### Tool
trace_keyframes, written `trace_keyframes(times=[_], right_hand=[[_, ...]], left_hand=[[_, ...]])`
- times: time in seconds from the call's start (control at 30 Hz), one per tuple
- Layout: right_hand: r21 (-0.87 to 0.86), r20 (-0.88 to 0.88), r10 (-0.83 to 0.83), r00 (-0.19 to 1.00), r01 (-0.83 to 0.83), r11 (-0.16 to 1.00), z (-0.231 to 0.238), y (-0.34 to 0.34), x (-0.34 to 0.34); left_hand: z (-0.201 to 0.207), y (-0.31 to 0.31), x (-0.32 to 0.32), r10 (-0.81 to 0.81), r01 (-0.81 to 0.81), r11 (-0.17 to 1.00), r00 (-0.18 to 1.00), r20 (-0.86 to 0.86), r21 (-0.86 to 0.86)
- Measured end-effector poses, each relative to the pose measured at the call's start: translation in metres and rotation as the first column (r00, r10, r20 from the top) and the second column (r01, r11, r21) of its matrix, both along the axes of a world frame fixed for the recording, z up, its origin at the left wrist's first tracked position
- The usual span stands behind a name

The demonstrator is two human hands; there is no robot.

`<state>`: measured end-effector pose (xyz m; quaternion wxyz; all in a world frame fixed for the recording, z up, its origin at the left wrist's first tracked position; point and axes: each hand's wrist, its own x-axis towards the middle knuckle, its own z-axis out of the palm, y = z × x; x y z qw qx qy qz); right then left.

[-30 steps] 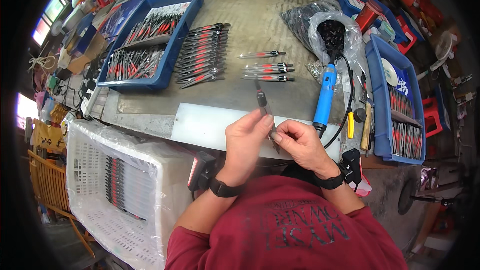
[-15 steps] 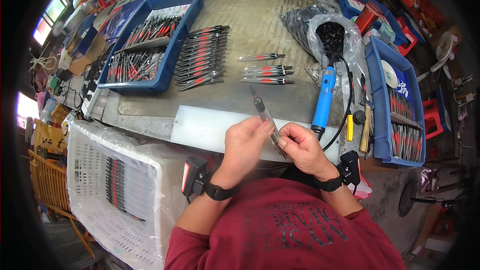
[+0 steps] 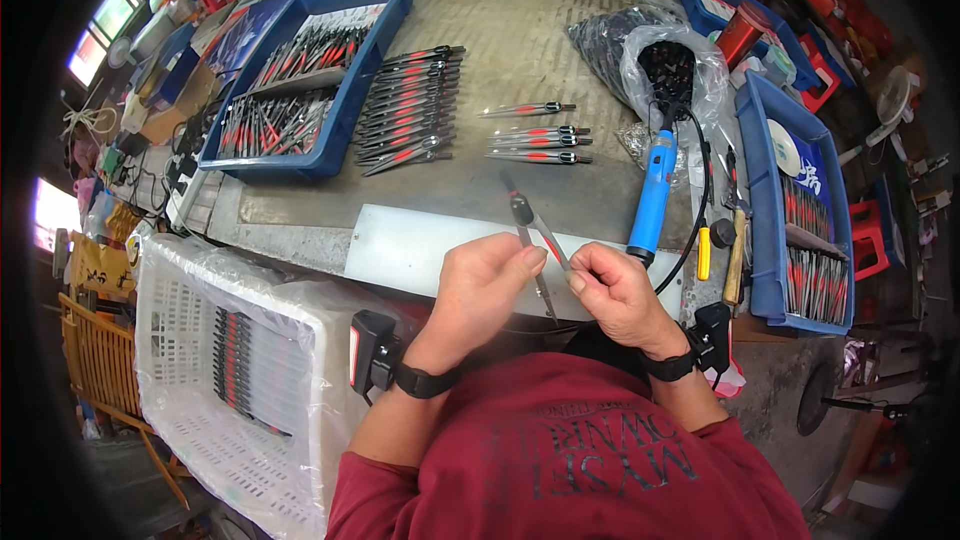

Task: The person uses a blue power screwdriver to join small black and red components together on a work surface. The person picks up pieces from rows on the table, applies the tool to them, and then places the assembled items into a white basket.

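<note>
Between my hands, over the front edge of the table, is a drawing compass point(image 3: 521, 208) with a black head and grey-and-red legs. Its head points up and away, and its two legs are spread apart. My left hand point(image 3: 485, 285) pinches one leg, whose lower end sticks out below the fingers. The fingertips of my right hand point(image 3: 620, 295) close on the other leg's end. Beneath them a white board point(image 3: 410, 245) lies along the table edge. Farther off, a few compasses point(image 3: 540, 140) lie side by side, left of a blue electric screwdriver point(image 3: 653, 190).
A long row of compasses point(image 3: 405, 120) lies beside a blue tray point(image 3: 330, 155) full of them. At right are a bag of small black parts point(image 3: 668, 70), a yellow-handled tool point(image 3: 703, 255) and another blue tray point(image 3: 770, 290). A white lined crate point(image 3: 330, 340) stands at left.
The compass legs have swung apart; before, they were together in my hands. My right hand has shifted slightly right and up with one leg.
</note>
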<state>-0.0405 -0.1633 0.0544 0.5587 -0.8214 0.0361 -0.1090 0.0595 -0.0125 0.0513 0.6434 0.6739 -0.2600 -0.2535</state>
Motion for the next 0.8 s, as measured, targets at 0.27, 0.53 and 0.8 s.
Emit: trace_keyframes(times=[0.27,0.53,0.8], right_hand=[[0.160,-0.044,0.037,0.998,-0.029,0.987,0.012,-0.008,-0.003],[0.517,-0.087,0.097,0.992,-0.038,0.855,0.017,-0.001,-0.001],[0.598,-0.167,0.166,0.972,-0.034,0.801,0.009,-0.005,-0.002]], left_hand=[[0.007,0.005,0.007,-0.107,0.089,0.984,0.987,-0.118,-0.152],[-0.002,-0.005,0.014,-0.418,0.237,0.887,0.775,-0.473,-0.396],[-0.005,-0.010,0.015,-0.429,0.227,0.875,0.772,-0.470,-0.427]])
